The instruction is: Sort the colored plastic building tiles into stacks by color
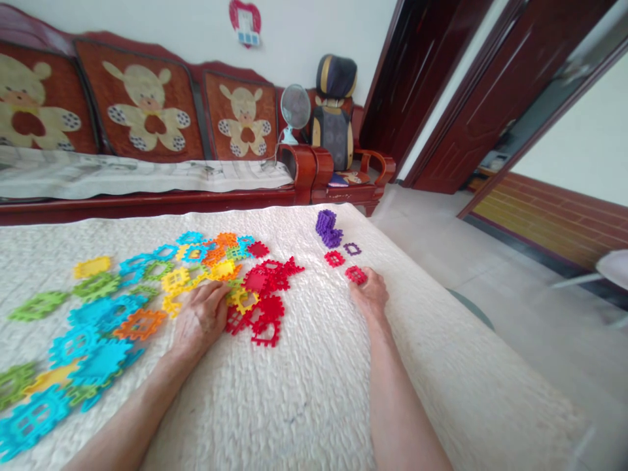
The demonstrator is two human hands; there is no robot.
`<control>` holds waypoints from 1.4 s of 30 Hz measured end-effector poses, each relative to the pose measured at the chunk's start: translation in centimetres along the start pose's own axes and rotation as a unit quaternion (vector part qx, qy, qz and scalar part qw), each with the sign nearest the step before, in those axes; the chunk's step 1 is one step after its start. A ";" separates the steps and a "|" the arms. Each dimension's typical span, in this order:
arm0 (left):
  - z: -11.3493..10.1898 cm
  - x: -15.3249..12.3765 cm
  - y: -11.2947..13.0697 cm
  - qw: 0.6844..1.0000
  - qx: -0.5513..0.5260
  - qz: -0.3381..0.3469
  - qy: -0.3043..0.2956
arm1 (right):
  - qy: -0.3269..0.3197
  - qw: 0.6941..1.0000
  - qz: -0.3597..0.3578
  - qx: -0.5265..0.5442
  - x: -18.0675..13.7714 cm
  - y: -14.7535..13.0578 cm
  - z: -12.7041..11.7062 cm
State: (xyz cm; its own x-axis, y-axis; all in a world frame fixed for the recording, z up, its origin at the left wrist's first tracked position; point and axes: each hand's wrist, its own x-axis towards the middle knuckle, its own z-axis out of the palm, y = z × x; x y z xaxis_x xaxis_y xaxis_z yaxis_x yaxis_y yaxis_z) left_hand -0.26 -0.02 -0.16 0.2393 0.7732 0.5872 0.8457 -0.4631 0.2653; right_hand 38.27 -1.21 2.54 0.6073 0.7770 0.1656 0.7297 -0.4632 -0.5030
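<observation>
Window piece of red plastic, square with toothed edges [355,275], lies well to the right of the heap of toothed red plastic plates [271,305], the landmark for all positions given. Your right hand [371,294] appears to pinch this piece at its near edge between thumb and forefinger, the other fingers folded in; such a grip leaves most of its face uncovered, probably to keep it easy to see and turn. Whether the piece bears on the cloth cannot be told.

Your left hand [201,315] rests just left of the heap, fingers bent and close together, their tips among yellow and green pieces; whether they pinch anything is hidden. Its place there probably keeps that edge of the spread within reach.

Right of the heap, and farther from you, lie a second red window piece [334,259], a thin purple plastic frame [358,250] and a clump of purple toothed pieces [330,227], apparently packed close to keep one colour together. Left of the heap, blue, green, yellow and orange toothed pieces [101,362] overlap loosely, colours mixed.

Beneath the heap runs a white quilted cloth [314,405]; beyond it stands a dark red wooden sofa [303,170].
</observation>
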 end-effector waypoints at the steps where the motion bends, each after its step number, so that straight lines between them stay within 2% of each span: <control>1: 0.0 0.0 0.0 1.000 0.000 -0.001 0.000 | -0.003 1.000 -0.001 -0.008 0.0 -0.1 0.0; 12: 0.1 -0.1 -0.1 1.000 0.009 0.008 0.004 | -0.002 0.999 -0.004 -0.035 -0.2 -0.4 0.1; 15: 0.0 -0.1 0.1 1.000 0.008 0.000 -0.010 | 0.026 1.000 -0.006 -0.014 -0.1 -0.4 0.1; 17: 0.0 0.0 0.3 1.000 0.005 -0.007 -0.013 | 0.069 0.996 -0.044 0.024 -0.5 -1.0 0.2; 20: 0.0 0.0 0.4 1.000 -0.004 -0.020 -0.014 | 0.094 0.975 -0.172 0.103 -2.1 -3.3 0.9; 24: -0.2 0.0 0.7 1.000 0.001 -0.019 -0.015 | 0.001 0.911 -0.373 0.179 -4.5 -7.3 3.0; 26: -0.2 0.0 0.8 1.000 0.004 -0.019 -0.013 | -0.045 0.885 -0.425 0.184 -4.5 -8.6 3.9; 32: -0.1 0.0 1.0 0.999 -0.004 -0.033 -0.018 | -0.104 0.864 -0.456 0.185 -2.7 -10.4 3.9; 37: -0.1 0.1 1.1 0.999 -0.009 -0.037 -0.013 | -0.151 0.823 -0.529 0.140 -5.2 -13.2 4.0; 42: -0.2 0.1 1.3 0.999 -0.004 -0.034 -0.008 | -0.151 0.828 -0.530 0.110 -6.7 -14.0 5.5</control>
State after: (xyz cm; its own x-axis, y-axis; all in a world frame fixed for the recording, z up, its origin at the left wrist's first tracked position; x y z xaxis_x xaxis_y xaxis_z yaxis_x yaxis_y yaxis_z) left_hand 0.74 -0.62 0.39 0.1893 0.8103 0.5546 0.8562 -0.4127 0.3108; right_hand 22.22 2.37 3.84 -0.4663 0.7840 0.4099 0.7081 0.6085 -0.3583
